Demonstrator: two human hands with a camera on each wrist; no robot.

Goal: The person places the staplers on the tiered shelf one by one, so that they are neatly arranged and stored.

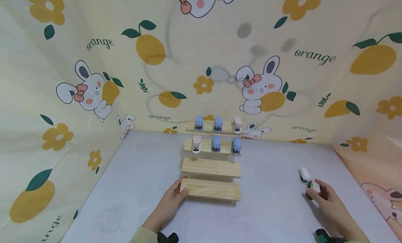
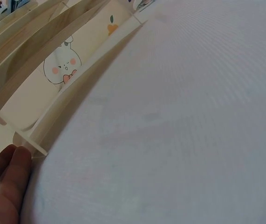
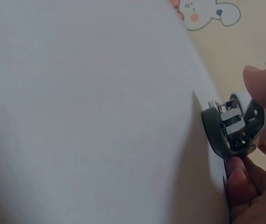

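A tiered wooden rack [image 1: 210,189] stands in the middle of the table in the head view. My left hand [image 1: 168,203] grips the left end of its lowest board, thumb on top; in the left wrist view the fingers [image 2: 16,170] are beside a thin leg. Far to the right, my right hand [image 1: 329,201] pinches a mini stapler with a pale top and dark green base [image 3: 214,133], tilted on its side. Just beyond it lies a white mini stapler [image 1: 304,175]. On the top board are blue staplers [image 1: 218,123] and a pink one [image 1: 237,124].
The second board also carries a pink stapler [image 1: 196,144] and blue staplers [image 1: 236,145]. Below it, the third board [image 1: 211,167] is bare. A patterned cloth [image 1: 204,61] rises behind and at both sides of the white table [image 1: 135,173].
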